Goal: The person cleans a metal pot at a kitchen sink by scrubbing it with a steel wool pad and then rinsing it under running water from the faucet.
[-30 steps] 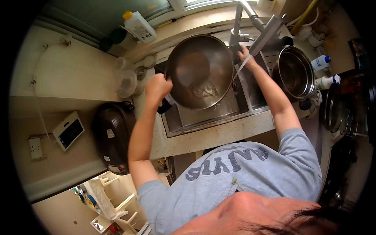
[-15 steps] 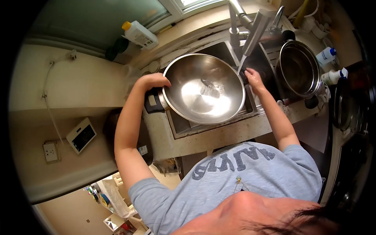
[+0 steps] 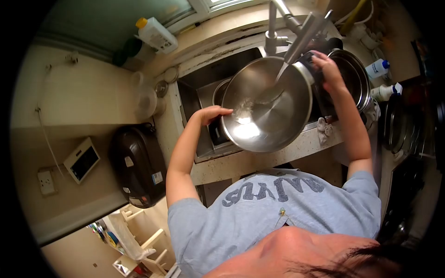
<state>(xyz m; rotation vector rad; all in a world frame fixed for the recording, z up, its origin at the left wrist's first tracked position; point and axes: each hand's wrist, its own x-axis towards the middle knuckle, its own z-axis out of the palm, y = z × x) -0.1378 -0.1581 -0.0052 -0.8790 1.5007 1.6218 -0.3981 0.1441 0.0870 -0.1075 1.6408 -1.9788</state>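
Observation:
A large steel wok (image 3: 273,120) is held tilted over the sink (image 3: 204,85), with some water in it. Water runs into it from the grey faucet (image 3: 302,39). My left hand (image 3: 213,114) grips the wok's left rim, thumb over the edge. At the upper right, my right hand (image 3: 328,69) is closed round the dark handle by the rim, its fingers partly hidden. Another metal pan (image 3: 221,91) shows in the sink behind the wok's left side.
A steel pot (image 3: 357,76) stands right of the sink, near two bottles (image 3: 378,68). A white cloth (image 3: 324,129) lies on the front edge. A yellow-capped bottle (image 3: 157,36) is on the sill and a dark brown appliance (image 3: 137,162) at left.
The wok has shifted right and turned, so its long handle has gone from the left side to the right. My left hand now holds the bare rim and my right hand has moved up.

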